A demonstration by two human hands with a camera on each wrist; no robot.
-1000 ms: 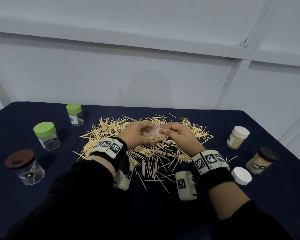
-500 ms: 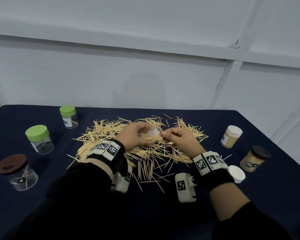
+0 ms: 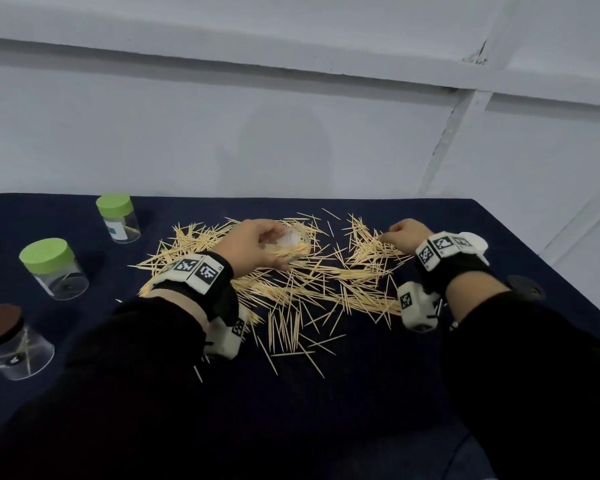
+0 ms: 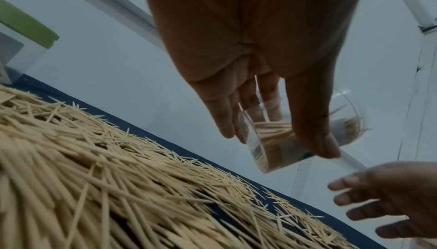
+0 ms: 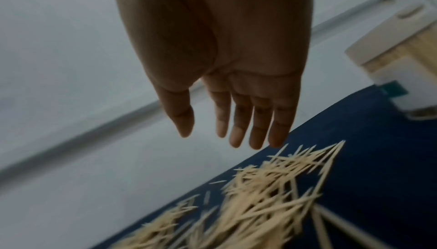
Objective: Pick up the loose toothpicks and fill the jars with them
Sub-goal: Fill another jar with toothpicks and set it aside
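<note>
A wide heap of loose toothpicks (image 3: 312,289) lies in the middle of the dark blue table (image 3: 326,410). My left hand (image 3: 274,247) grips a clear lidless jar (image 3: 290,245), tilted on its side just above the heap with a bundle of toothpicks inside. In the left wrist view the thumb and fingers of the left hand (image 4: 276,141) wrap round the jar (image 4: 267,152). My right hand (image 3: 392,232) hovers over the right end of the heap. Its fingers (image 5: 236,137) hang straight and hold nothing, just above the toothpicks (image 5: 260,197).
Two green-lidded jars (image 3: 118,218) (image 3: 52,268) and a brown-lidded jar (image 3: 11,341) stand along the left. A white-lidded jar (image 3: 475,242) and a black lid (image 3: 525,287) sit behind my right wrist. A white wall runs along the far edge.
My right hand has left the jar's mouth and moved right, over the right end of the heap, with its fingers spread. The left hand still holds the jar.
</note>
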